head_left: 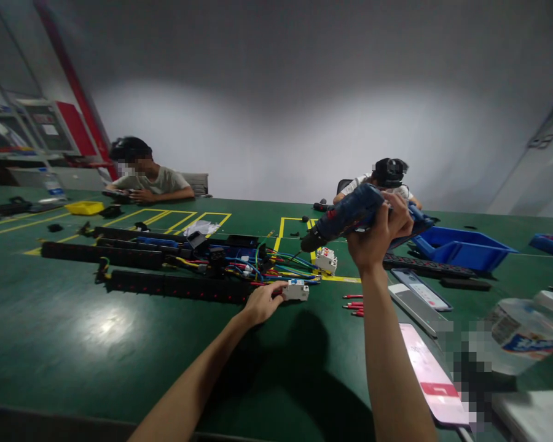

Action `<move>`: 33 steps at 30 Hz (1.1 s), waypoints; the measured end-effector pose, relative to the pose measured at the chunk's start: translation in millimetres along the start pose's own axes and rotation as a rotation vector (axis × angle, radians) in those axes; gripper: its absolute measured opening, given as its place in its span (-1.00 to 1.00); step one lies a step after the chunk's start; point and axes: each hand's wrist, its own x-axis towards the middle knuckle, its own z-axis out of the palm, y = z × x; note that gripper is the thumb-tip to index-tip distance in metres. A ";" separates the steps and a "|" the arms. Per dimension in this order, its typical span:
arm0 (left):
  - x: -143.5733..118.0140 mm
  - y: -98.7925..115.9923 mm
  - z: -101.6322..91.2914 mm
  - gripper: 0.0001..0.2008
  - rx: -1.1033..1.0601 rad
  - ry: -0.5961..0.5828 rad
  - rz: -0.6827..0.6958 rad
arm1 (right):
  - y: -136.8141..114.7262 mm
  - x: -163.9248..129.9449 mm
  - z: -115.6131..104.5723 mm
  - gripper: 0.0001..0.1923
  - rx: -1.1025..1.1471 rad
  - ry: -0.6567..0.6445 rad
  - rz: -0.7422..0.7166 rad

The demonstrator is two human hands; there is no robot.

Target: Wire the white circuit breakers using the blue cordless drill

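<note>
My right hand (380,236) is raised above the green table (74,331) and grips a blue power drill (350,215), its dark nose pointing down and left. My left hand (263,302) rests on the table and holds a small white circuit breaker (297,290). A second white breaker (326,260) with red marks stands just behind it. Left of both lie long black power strips (166,285) and a tangle of coloured wires (267,264).
Small red-handled pieces (354,305) lie right of the breaker. A phone (421,288), a pink-white flat device (431,374) and a plastic bottle (520,331) sit on the right. Blue bins (461,248) stand behind. Two other people sit at the far side.
</note>
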 end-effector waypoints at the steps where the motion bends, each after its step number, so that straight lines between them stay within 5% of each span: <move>1: 0.2 1.5 -1.1 -0.53 -0.016 -0.007 -0.001 | -4.9 2.1 -3.0 -0.45 -0.011 0.013 -0.022; 10: -4.2 6.9 -5.4 -0.62 -0.098 -0.028 -0.040 | -27.3 -2.1 1.9 -0.40 -0.028 -0.123 -0.203; 18: -4.0 2.4 -3.7 -0.61 -0.152 -0.038 0.089 | -33.3 -11.6 11.2 -0.35 -0.009 -0.244 -0.275; 33: -7.7 18.8 -8.9 -0.60 0.016 -0.044 -0.053 | -34.8 -27.2 29.0 -0.44 0.015 -0.321 -0.301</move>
